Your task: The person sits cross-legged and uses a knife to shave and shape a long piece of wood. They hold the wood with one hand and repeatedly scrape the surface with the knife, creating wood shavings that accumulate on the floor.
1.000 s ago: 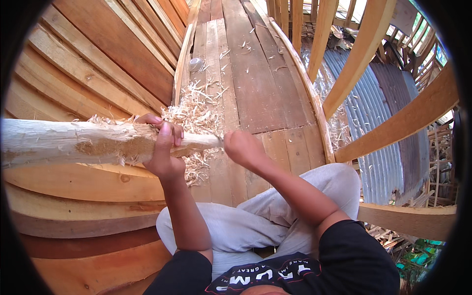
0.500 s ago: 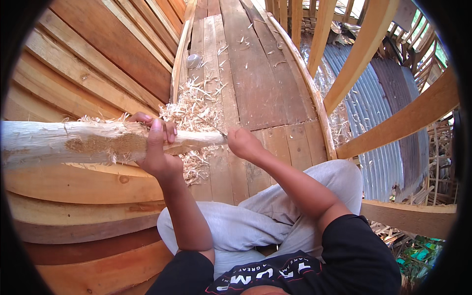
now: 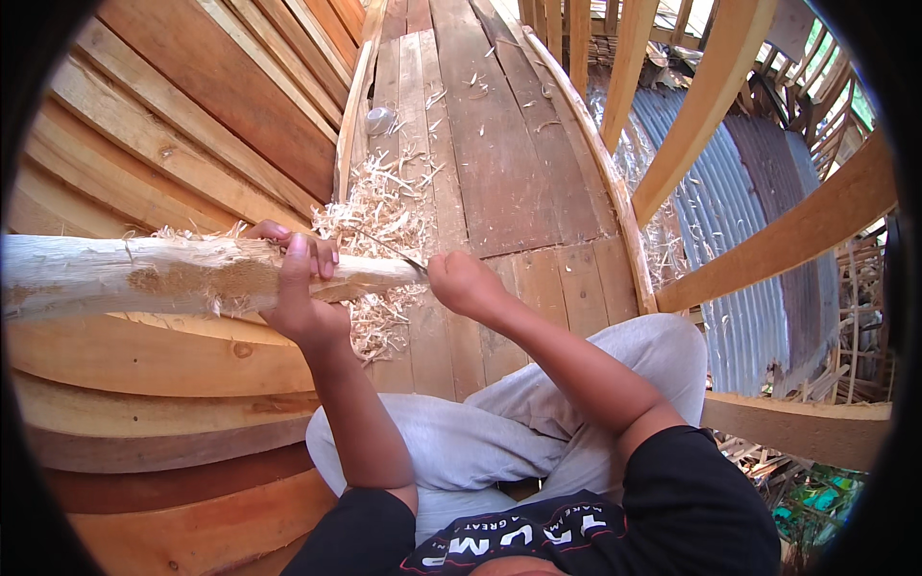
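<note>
A peeled, pale wooden pole [image 3: 86,274] reaches in from the left edge and tapers to a narrow end over the floor. My left hand [image 3: 309,293] is wrapped round it near that end, the thumb on the near side and the fingertips showing beyond. At the tapered tip, my right hand [image 3: 466,286] is closed in a fist round the handle of a knife [image 3: 407,260]. Only its thin blade shows, slanting up and left past the pole's tip; the handle is hidden in my fist. Frayed fibres stick up along the pole.
Curled wood shavings [image 3: 384,206] are heaped on the plank floor [image 3: 509,163] beyond the pole. A small clear cup-like object [image 3: 380,121] lies by the left rail. Curved planks [image 3: 163,355] wall the left side. Upright wooden ribs [image 3: 706,101] stand at right, before corrugated metal sheets [image 3: 735,230].
Both hands and the pole's tapered end have shifted slightly left. More of the knife blade shows beside my right fist. The grips are the same.
</note>
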`<state>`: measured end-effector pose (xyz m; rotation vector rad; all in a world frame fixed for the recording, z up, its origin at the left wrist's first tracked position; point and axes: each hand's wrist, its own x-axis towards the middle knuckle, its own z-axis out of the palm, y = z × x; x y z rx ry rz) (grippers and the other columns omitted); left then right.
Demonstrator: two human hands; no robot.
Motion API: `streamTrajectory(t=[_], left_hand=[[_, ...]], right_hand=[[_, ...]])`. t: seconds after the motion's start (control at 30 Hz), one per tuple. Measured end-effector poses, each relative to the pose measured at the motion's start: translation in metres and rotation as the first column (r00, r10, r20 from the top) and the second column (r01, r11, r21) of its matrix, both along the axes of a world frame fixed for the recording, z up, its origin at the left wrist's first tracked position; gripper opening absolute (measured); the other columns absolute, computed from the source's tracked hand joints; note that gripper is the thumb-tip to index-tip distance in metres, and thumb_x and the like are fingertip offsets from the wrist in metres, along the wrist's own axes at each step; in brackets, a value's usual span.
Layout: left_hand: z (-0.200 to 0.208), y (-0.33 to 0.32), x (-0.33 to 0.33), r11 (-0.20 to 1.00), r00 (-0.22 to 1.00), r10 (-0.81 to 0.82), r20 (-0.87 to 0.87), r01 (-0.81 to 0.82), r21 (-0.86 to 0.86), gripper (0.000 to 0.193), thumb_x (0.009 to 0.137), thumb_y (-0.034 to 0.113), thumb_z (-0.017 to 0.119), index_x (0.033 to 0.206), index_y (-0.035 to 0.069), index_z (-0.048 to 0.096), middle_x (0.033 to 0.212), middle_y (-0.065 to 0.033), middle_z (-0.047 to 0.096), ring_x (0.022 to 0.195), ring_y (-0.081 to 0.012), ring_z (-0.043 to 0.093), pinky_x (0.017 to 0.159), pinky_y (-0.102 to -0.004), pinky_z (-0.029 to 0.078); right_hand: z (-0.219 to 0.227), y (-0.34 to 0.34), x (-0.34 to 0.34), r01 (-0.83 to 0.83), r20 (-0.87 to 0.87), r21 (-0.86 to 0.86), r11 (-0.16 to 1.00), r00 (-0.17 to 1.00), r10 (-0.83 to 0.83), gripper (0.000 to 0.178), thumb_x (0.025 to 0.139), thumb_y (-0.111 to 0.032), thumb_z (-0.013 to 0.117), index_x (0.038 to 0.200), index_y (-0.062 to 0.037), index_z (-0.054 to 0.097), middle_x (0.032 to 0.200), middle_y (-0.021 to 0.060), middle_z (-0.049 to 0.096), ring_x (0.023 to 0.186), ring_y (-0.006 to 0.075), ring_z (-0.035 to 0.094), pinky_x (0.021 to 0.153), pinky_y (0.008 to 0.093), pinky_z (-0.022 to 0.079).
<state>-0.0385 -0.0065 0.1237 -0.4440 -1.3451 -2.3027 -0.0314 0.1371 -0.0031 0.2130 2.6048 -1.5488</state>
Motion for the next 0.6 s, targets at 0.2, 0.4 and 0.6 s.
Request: streamTrajectory(t=[0.2, 0.4, 0.6], left_hand=[[-0.006, -0.003, 0.005, 0.993, 0.994, -0.081, -0.074, 0.075, -0.087, 0.022, 0.083, -0.004, 0.055, 0.102, 0.002, 0.047, 0.067, -0.0042, 0.044, 0.056, -0.0116, 0.041, 0.057, -0.027, 0.039], [0.0, 0.007, 0.007, 0.98, 0.982, -0.165, -0.088, 0.154, -0.126, 0.02, 0.084, -0.004, 0.051, 0.102, 0.0, 0.044, 0.067, -0.0055, 0.045, 0.055, -0.0127, 0.042, 0.06, -0.0291, 0.041], [-0.007, -0.002, 0.005, 0.977, 0.974, -0.199, -0.108, 0.188, -0.104, 0.02, 0.084, -0.003, 0.052, 0.103, 0.001, 0.045, 0.066, -0.0049, 0.044, 0.056, -0.0126, 0.042, 0.06, -0.0282, 0.04]], right_hand=[[0.063, 0.0, 0.025, -0.106, 0.009, 0.107, 0.989, 0.994, 0.105, 0.051, 0.095, -0.03, 0.033, 0.085, 0.0091, 0.065, 0.09, 0.034, 0.063, 0.088, 0.0492, 0.062, 0.083, 0.053, 0.048], [-0.043, 0.034, -0.007, -0.139, 0.163, 0.273, 0.952, 0.982, 0.097, 0.044, 0.097, -0.027, 0.033, 0.097, 0.0005, 0.068, 0.102, 0.024, 0.068, 0.092, 0.0409, 0.066, 0.084, 0.0501, 0.051], [0.034, 0.002, 0.009, -0.082, 0.059, 0.051, 0.995, 0.995, 0.079, 0.054, 0.095, -0.033, 0.032, 0.085, 0.0083, 0.066, 0.088, 0.0321, 0.065, 0.089, 0.0474, 0.064, 0.085, 0.0522, 0.049]])
